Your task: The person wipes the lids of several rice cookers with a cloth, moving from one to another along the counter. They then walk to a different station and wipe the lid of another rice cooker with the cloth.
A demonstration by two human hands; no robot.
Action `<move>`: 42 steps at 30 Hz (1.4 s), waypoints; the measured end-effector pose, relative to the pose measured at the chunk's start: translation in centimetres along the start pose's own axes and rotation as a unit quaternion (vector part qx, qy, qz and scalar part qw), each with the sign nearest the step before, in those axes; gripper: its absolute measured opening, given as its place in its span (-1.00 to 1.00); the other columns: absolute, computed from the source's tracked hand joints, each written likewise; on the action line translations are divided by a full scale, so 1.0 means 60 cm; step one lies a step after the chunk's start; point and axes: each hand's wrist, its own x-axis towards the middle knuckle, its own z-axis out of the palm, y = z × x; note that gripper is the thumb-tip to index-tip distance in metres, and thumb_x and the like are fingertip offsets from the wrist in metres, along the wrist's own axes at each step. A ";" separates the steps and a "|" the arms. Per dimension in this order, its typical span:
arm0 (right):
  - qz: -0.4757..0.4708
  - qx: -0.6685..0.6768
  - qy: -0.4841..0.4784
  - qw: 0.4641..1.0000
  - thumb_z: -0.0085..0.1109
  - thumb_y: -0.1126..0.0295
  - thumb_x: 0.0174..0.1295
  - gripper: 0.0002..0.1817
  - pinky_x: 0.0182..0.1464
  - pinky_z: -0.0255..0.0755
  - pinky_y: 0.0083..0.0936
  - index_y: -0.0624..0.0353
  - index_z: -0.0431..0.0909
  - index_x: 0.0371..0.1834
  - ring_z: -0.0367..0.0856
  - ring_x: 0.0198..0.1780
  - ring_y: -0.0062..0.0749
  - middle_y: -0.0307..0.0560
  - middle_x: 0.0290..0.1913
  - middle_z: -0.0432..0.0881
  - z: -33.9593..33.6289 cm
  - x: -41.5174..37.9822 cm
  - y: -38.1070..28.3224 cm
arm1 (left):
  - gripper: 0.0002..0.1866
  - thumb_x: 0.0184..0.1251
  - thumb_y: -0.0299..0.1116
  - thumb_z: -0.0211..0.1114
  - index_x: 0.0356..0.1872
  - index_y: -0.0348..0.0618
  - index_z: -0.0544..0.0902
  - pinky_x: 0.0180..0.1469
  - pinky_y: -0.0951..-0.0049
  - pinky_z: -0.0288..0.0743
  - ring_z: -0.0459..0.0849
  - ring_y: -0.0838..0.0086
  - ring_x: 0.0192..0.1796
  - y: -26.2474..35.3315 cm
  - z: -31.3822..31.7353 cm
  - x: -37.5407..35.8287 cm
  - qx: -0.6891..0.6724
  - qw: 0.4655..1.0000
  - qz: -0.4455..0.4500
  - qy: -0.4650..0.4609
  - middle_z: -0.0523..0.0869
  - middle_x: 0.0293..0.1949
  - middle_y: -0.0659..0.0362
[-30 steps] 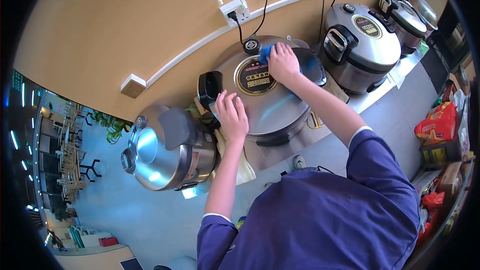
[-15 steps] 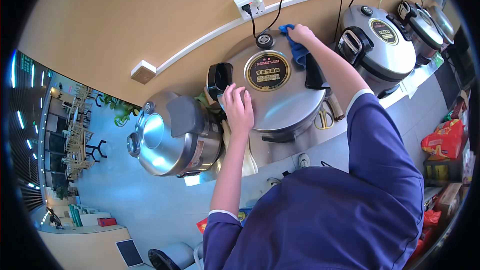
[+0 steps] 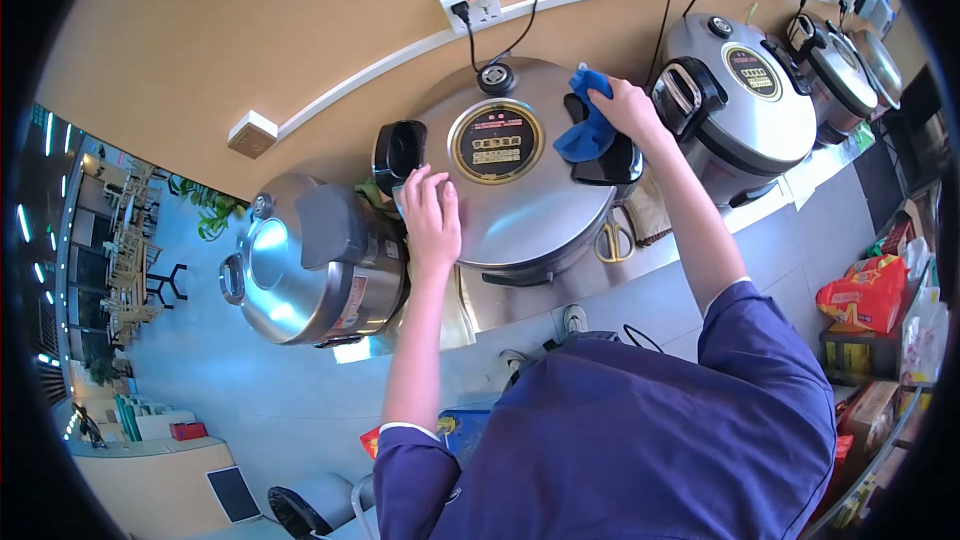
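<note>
Slid blue cloth (image 3: pixel 588 132) fwd over blk handle (image 3: pixel 612 166) of lg rice cooker (image 3: pixel 535 195), pinched in R hand (image 3: pixel 634 110). Keeping L hand (image 3: pixel 433 225) loosely open at L edge.

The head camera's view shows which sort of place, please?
Probably a restaurant's serving or rice station: large cookers line the counter, plugged in along the wall, with wooden chairs in the room beyond.

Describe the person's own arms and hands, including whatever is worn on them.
The left sleeve and right sleeve are short and purple-blue, each with a thin white edge at the hem. Below them the arms are uncovered. The left hand and right hand have no gloves, and I can see no watch or bracelet.
</note>
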 end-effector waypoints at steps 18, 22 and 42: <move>-0.267 0.108 0.181 0.941 0.37 0.26 0.06 -0.31 0.51 0.16 -0.02 -0.09 0.54 0.37 0.38 0.48 -0.05 -0.01 0.43 0.48 0.178 -0.356 0.013 | -0.67 0.61 -0.19 0.03 0.08 -0.21 0.61 0.42 0.14 0.21 0.44 0.09 0.33 0.019 0.002 0.001 0.038 0.997 0.026 -0.064 0.57 0.27 0.01; -0.354 0.143 0.238 0.893 0.28 0.22 0.08 -0.29 0.56 0.09 0.06 -0.04 0.48 0.42 0.31 0.52 0.07 0.09 0.50 0.37 0.279 -0.362 0.099 | -0.67 0.59 -0.18 0.06 0.07 -0.21 0.61 0.41 0.09 0.23 0.44 0.06 0.33 0.020 0.002 0.002 0.030 0.997 0.027 -0.065 0.56 0.26 -0.01; 0.538 0.786 -0.100 0.287 -0.44 -0.06 0.57 -0.38 0.55 0.10 -0.01 0.16 0.45 0.30 0.43 0.39 -0.11 -0.05 0.34 0.55 0.212 -0.349 0.007 | -0.68 0.62 -0.20 0.01 0.05 -0.21 0.61 0.39 0.10 0.25 0.46 0.04 0.30 0.013 0.004 0.001 0.024 0.999 0.002 -0.030 0.59 0.22 -0.02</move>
